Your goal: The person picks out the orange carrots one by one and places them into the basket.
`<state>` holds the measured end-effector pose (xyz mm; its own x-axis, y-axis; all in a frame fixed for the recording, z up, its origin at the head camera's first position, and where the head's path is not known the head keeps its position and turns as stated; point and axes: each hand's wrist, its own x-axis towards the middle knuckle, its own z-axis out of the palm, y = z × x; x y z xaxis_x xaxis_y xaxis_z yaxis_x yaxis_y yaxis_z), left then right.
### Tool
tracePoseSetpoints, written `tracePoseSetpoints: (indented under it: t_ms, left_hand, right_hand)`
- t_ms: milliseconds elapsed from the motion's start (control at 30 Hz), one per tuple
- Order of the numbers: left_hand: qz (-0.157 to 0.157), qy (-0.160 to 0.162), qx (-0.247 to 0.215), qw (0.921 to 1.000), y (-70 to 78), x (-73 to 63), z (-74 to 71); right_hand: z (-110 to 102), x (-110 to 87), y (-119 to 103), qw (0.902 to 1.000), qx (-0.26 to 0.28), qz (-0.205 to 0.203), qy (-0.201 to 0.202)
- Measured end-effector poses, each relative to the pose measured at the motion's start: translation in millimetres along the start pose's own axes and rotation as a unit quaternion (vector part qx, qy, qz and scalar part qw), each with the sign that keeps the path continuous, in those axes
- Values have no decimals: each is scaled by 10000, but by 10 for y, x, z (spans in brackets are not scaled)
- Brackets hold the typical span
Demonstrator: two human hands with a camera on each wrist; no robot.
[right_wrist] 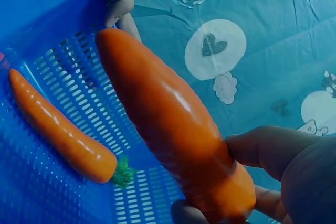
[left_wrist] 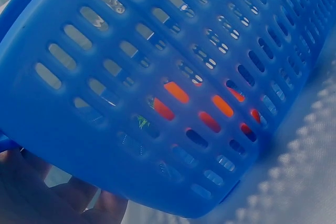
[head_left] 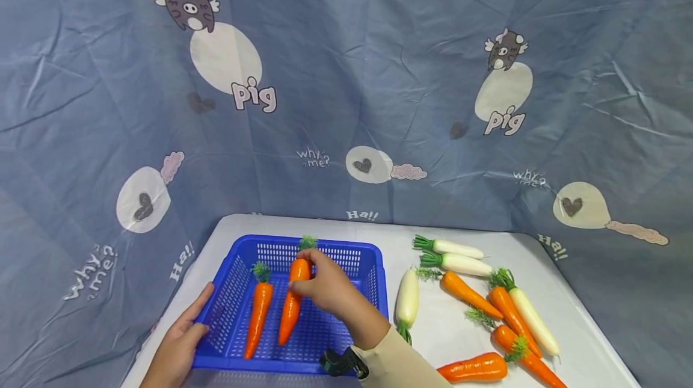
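Note:
My right hand (head_left: pixel 332 286) pinches an orange carrot (head_left: pixel 290 313) near its leafy top, thumb on one side and fingers on the other. That carrot slants over the inside of a blue plastic basket (head_left: pixel 265 366), tip toward me. To its left, a second carrot (head_left: pixel 258 316) with a green tuft lies on the basket floor. At the basket's left side my left hand (head_left: pixel 175 343) holds the rim; in the left wrist view its fingers (left_wrist: pixel 79 195) show below the slotted wall, partly shadowed. Orange patches of carrot (left_wrist: pixel 223 106) show through the slots there.
Right of the basket on the white table (head_left: pixel 433 325), a white radish (head_left: pixel 407 301) lies alone. Farther right are several carrots (head_left: pixel 470 295) and more white radishes (head_left: pixel 533 322), some overlapping. One carrot (head_left: pixel 476 368) lies beside my right sleeve. A blue printed cloth (head_left: pixel 335 105) hangs behind.

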<state>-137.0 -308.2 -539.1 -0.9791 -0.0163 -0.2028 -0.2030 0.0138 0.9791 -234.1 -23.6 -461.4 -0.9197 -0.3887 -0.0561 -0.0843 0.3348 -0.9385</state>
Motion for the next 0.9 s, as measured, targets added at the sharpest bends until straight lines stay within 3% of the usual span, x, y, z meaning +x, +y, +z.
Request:
tracePoseSetpoints:
  t_ms: [300,600,900]
  left_hand:
    - [93,3,42,9999,-15,4,-6]
    - [-36,22,21,10000,-30,-3,-2]
    - [124,-16,29,9999,-21,-14,-5]
  right_hand:
    - [2,5,13,10000,86,24,-15]
    - [4,12,23,9999,45,55,-84]
    - [13,-10,44,9996,99,257,-71]
